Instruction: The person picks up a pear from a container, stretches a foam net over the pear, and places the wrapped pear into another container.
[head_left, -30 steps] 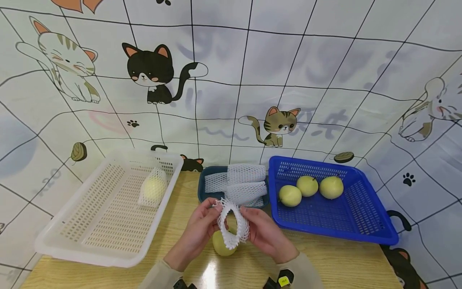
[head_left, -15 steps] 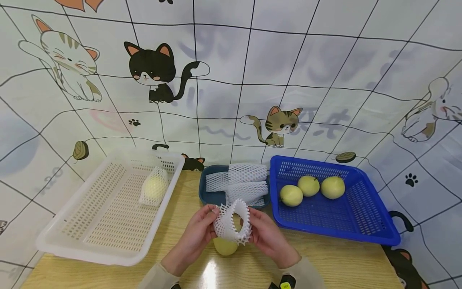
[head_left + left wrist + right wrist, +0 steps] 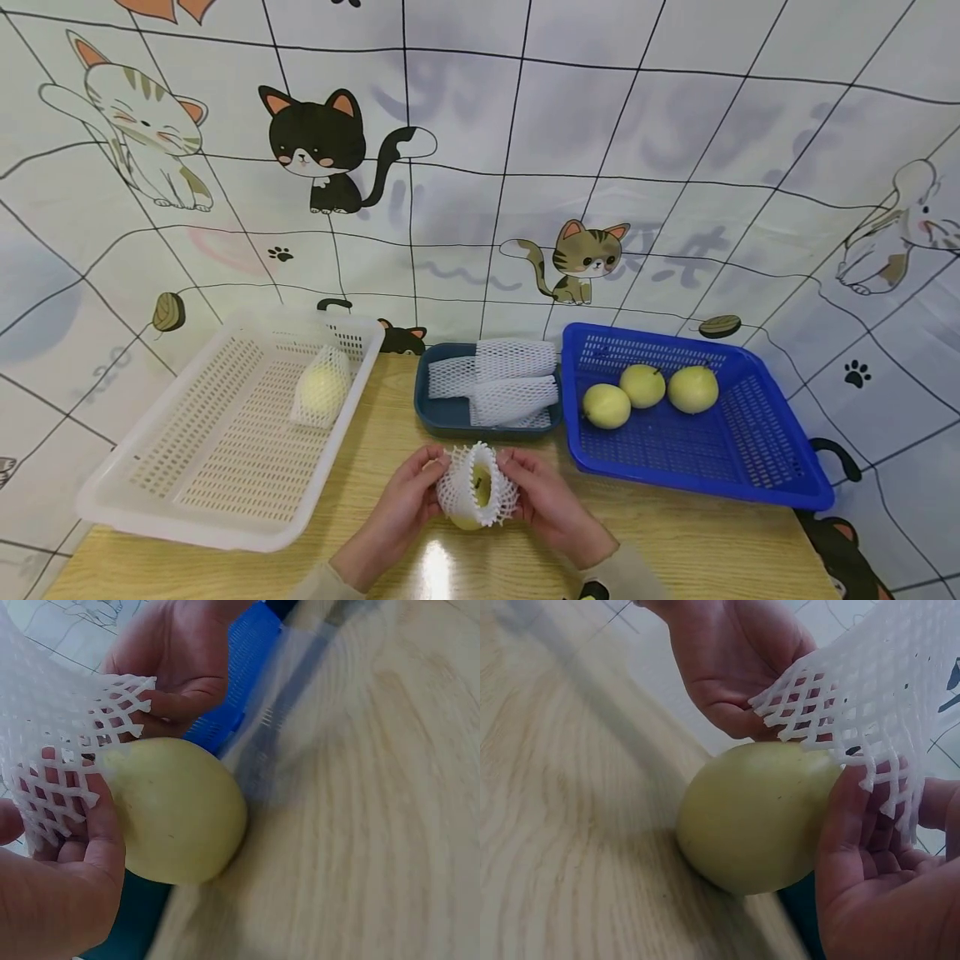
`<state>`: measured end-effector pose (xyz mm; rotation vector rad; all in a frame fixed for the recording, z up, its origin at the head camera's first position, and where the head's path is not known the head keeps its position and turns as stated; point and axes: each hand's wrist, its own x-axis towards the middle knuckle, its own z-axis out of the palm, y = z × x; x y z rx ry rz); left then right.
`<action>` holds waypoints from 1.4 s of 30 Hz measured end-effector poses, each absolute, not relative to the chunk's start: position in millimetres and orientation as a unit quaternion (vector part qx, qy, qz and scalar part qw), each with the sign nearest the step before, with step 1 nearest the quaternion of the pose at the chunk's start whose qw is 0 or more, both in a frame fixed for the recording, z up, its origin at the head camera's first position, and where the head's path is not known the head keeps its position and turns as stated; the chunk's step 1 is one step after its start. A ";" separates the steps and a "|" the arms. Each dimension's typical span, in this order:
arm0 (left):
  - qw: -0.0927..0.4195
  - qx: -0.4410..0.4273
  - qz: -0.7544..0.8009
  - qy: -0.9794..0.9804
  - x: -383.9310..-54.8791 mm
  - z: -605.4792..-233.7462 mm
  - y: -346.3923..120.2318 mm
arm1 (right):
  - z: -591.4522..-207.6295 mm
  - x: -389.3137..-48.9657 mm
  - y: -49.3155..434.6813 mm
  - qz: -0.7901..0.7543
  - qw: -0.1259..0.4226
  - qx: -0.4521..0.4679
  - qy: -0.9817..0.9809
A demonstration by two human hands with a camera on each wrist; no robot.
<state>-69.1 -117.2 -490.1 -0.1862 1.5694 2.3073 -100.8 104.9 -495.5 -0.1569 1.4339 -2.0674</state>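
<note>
A white foam fruit net [image 3: 459,483] is stretched between both hands in the head view. My left hand [image 3: 405,500] pinches its left side, and my right hand [image 3: 551,504] pinches its right side. Beneath it a yellow-green pear [image 3: 180,814] stands on the wooden table, its top just inside the net's lower edge. Through the net's upper opening the pear's stem shows in the head view. The right wrist view has the lower part of the pear [image 3: 750,821] bare, with the fingers of both hands close around its top.
A white basket [image 3: 300,508] on the left holds one netted pear [image 3: 324,390]. Behind the hands, a dark teal tray [image 3: 446,421] contains several foam nets [image 3: 516,400]. A blue basket [image 3: 697,475] with three bare pears [image 3: 693,389] stands to the right. A cat-print cloth [image 3: 450,208] hangs behind.
Both hands have lowered the foam net from above the pear down over its top. The net's opening, tilted toward the head camera before, now shows the pear's stem inside.
</note>
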 end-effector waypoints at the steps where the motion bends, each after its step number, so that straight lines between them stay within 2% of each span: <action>1: 0.172 -0.068 0.811 0.554 -68.9 -491.9 -117.5 | -497.2 -100.4 105.0 -0.780 0.306 -0.058 0.543; 20: 0.187 -0.092 0.803 0.559 -64.6 -510.9 -123.6 | -513.8 -99.0 104.1 -0.750 0.306 -0.002 0.586; 42: 0.195 -0.068 0.771 0.603 -68.0 -524.2 -129.8 | -522.2 -106.5 107.8 -0.694 0.295 -0.005 0.657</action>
